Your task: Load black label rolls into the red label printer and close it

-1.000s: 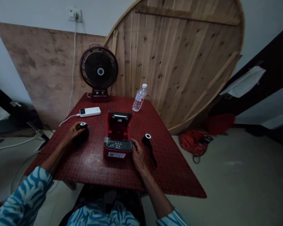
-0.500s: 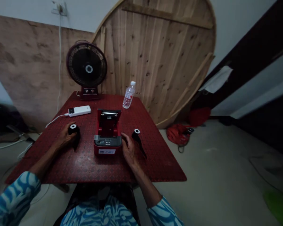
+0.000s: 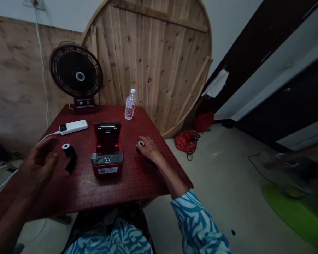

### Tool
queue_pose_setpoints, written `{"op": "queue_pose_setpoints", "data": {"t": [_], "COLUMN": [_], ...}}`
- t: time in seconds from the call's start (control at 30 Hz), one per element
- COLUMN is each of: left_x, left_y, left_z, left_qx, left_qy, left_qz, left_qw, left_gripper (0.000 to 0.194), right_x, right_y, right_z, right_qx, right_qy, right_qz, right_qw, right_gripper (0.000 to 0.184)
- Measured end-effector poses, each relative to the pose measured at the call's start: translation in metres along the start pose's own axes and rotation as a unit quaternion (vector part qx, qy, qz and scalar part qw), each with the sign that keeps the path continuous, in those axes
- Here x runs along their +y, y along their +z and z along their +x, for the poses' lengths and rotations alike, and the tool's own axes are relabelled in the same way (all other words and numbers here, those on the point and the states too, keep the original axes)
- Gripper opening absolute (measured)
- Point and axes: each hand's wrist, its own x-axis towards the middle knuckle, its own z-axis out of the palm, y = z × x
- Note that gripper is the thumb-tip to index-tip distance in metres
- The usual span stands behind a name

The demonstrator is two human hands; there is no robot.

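The open left hand [image 3: 39, 165] hovers empty beside a black label roll [image 3: 69, 155], at nine o'clock from the red label printer [image 3: 107, 165]; the right hand [image 3: 148, 148] cups a second roll [image 3: 140, 143] at three o'clock.

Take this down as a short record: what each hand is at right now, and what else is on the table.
left hand: open, raised, near a black roll with a white core
right hand: curved over a second black roll
between the hands: red label printer, lid open
also on table: white power bank with cable, plastic water bottle, black desk fan
surface: red patterned tabletop
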Motion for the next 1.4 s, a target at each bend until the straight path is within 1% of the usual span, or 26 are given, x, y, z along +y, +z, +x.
{"op": "queue_pose_setpoints", "data": {"t": [0.07,0.1,0.13,0.2,0.27,0.33,0.4,0.47,0.53,0.6,0.67,0.73,0.8,0.87,0.9,0.93,0.97,1.0,1.07,1.1,1.17,1.23,1.3,1.37,1.4], "left_x": [0.013,0.018,0.022,0.03,0.041,0.053,0.064,0.07,0.071,0.069,0.067,0.064,0.063,0.06,0.058,0.056,0.054,0.052,0.051,0.052,0.053,0.051,0.045,0.041,0.04], "left_y": [0.011,0.017,0.024,0.038,0.052,0.067,0.079,0.085,0.084,0.076,0.066,0.053,0.039,0.027,0.021,0.017,0.014,0.012,0.012,0.014,0.026,0.044,0.067,0.088,0.097], "left_z": [-0.014,-0.02,-0.024,-0.03,-0.032,-0.032,-0.033,-0.037,-0.043,-0.049,-0.052,-0.051,-0.049,-0.046,-0.044,-0.04,-0.035,-0.028,-0.012,-0.003,0.014,0.028,0.039,0.047,0.049], "left_qx": [-0.06,-0.094,-0.126,-0.181,-0.224,-0.279,-0.345,-0.391,-0.411,-0.429,-0.449,-0.464,-0.468,-0.473,-0.476,-0.469,-0.457,-0.433,-0.384,-0.368,-0.366,-0.389,-0.408,-0.419,-0.423], "left_qy": [-0.01,-0.013,-0.011,0.012,0.044,0.068,0.083,0.084,0.076,0.065,0.06,0.043,0.023,0.008,-0.002,-0.015,-0.03,-0.042,-0.051,-0.049,-0.035,0.008,0.082,0.15,0.173], "left_qz": [-0.014,-0.02,-0.027,-0.032,-0.042,-0.061,-0.074,-0.071,-0.062,-0.063,-0.077,-0.089,-0.116,-0.136,-0.135,-0.129,-0.121,-0.113,-0.1,-0.089,-0.045,0.024,0.109,0.198,0.24], "left_qw": [0.998,0.995,0.992,0.983,0.973,0.956,0.932,0.914,0.906,0.899,0.888,0.88,0.876,0.871,0.869,0.873,0.881,0.893,0.917,0.924,0.929,0.921,0.902,0.873,0.856], "left_gripper": [0.045,0.044,0.042,0.036,0.032,0.033,0.037,0.04,0.04,0.04,0.042,0.046,0.05,0.051,0.05,0.047,0.044,0.043,0.043,0.044,0.042,0.039,0.039,0.041,0.042], "right_x": [0.001,0.001,0.0,-0.006,-0.018,-0.037,-0.057,-0.074,-0.083,-0.082,-0.077,-0.078,-0.088,-0.099,-0.102,-0.102,-0.097,-0.089,-0.064,-0.048,-0.017,0.009,0.028,0.039,0.041], "right_y": [0.009,0.009,0.006,-0.008,-0.025,-0.038,-0.041,-0.035,-0.025,-0.015,-0.005,0.002,0.005,0.004,0.002,0.0,-0.002,-0.004,-0.007,-0.007,-0.003,0.003,0.01,0.015,0.017], "right_z": [0.002,0.001,0.0,-0.008,-0.023,-0.042,-0.06,-0.077,-0.09,-0.099,-0.1,-0.098,-0.099,-0.101,-0.102,-0.101,-0.099,-0.097,-0.094,-0.093,-0.092,-0.092,-0.094,-0.096,-0.097], "right_qx": [-0.016,-0.022,-0.028,-0.042,-0.076,-0.135,-0.178,-0.205,-0.229,-0.254,-0.265,-0.288,-0.319,-0.347,-0.347,-0.328,-0.291,-0.241,-0.142,-0.11,-0.089,-0.08,-0.065,-0.054,-0.052], "right_qy": [0.012,0.014,0.015,0.013,0.008,0.002,-0.01,-0.041,-0.065,-0.061,-0.057,-0.067,-0.081,-0.082,-0.075,-0.064,-0.049,-0.032,0.01,0.035,0.076,0.086,0.075,0.06,0.052], "right_qz": [0.003,0.01,0.016,0.025,0.063,0.146,0.201,0.207,0.187,0.162,0.142,0.133,0.139,0.169,0.193,0.218,0.24,0.254,0.246,0.228,0.187,0.157,0.143,0.137,0.132], "right_qw": [1.0,1.0,0.999,0.999,0.995,0.98,0.963,0.956,0.953,0.952,0.952,0.946,0.934,0.919,0.915,0.917,0.925,0.936,0.959,0.967,0.975,0.981,0.985,0.987,0.989], "right_gripper": [0.025,0.023,0.02,0.019,0.023,0.032,0.035,0.034,0.034,0.035,0.036,0.037,0.036,0.036,0.036,0.037,0.037,0.038,0.039,0.04,0.042,0.043,0.041,0.039,0.039]}}
